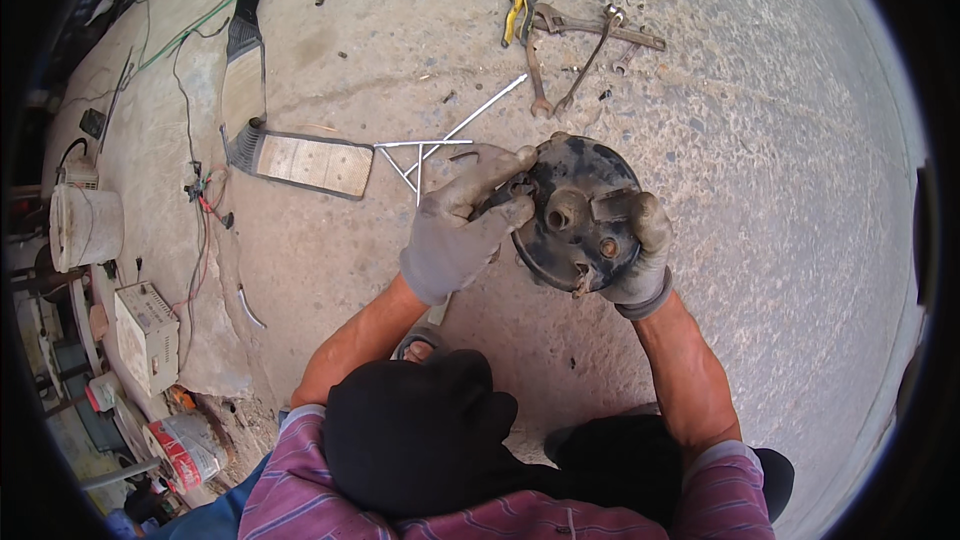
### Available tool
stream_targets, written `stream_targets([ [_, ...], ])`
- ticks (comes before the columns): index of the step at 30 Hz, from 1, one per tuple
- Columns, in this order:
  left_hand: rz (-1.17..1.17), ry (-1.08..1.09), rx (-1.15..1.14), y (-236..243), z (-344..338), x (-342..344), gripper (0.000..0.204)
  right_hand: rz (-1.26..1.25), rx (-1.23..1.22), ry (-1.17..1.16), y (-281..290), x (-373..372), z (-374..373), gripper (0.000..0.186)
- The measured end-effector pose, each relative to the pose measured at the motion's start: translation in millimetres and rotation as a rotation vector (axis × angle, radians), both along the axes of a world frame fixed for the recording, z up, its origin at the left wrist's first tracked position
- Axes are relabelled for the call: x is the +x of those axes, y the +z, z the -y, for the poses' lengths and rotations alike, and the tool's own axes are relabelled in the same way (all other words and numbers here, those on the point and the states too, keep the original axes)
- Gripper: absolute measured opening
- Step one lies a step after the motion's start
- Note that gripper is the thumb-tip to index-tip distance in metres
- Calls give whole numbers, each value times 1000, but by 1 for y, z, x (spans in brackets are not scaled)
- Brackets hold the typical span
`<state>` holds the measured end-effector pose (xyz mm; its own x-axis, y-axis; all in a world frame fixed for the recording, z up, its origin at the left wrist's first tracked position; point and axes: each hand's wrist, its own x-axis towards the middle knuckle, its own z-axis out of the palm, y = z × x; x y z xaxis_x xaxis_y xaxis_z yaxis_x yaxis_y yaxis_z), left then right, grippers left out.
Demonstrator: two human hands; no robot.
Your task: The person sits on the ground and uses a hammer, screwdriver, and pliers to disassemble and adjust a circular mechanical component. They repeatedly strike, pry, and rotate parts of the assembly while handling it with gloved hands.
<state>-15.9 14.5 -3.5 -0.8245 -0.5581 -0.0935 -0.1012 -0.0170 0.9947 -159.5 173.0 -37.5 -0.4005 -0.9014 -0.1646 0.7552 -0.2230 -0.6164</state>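
Observation:
A round, black, worn drum brake plate (pixel 590 180) is held up above the floor, its face with a central hole and raised bosses toward me. My right hand (pixel 645 255), in a grey glove, grips its right rim with the thumb over the face. My left hand (pixel 455 235), gloved alike, pinches a dark lever-like part (pixel 498 197) at the plate's left edge. Whether that part is fixed to the plate I cannot tell. The far side of the plate is hidden.
Beyond my hands lie yellow-handled pliers (pixel 518 20), an adjustable wrench (pixel 600 28) and other wrenches. Thin metal rods (pixel 470 120) and a long strip with pale panels (pixel 315 162) are left of them. A white bucket (pixel 90 225) and a pale metal box (pixel 147 335) stand at left.

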Motion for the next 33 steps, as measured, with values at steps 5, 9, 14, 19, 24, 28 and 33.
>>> stream_targets([
  [5, -95, -164, -382, 11, 11, 5, 51, 177, 17, 27, 32, -1, 6, 92],
  [9, -42, -294, -426, 22, 17, 11, 51, 413, -95, 125, 32, -6, -2, 94],
  [14, -1, -331, -338, 6, 21, 2, 51, 340, 81, 33, 21, -4, -8, 99],
  [19, -41, -45, -317, -11, -12, -11, 47, 61, 93, -91, 9, 8, -14, 93],
  [24, -93, 36, -449, -18, -18, -16, 50, -236, 131, -120, 15, 17, -11, 106],
  [28, -76, 25, -381, -14, -21, -17, 52, -847, 56, -200, 21, 11, 2, 123],
  [33, -63, 19, -321, -3, -20, -13, 50, -1005, 0, -219, 26, 10, 5, 119],
])
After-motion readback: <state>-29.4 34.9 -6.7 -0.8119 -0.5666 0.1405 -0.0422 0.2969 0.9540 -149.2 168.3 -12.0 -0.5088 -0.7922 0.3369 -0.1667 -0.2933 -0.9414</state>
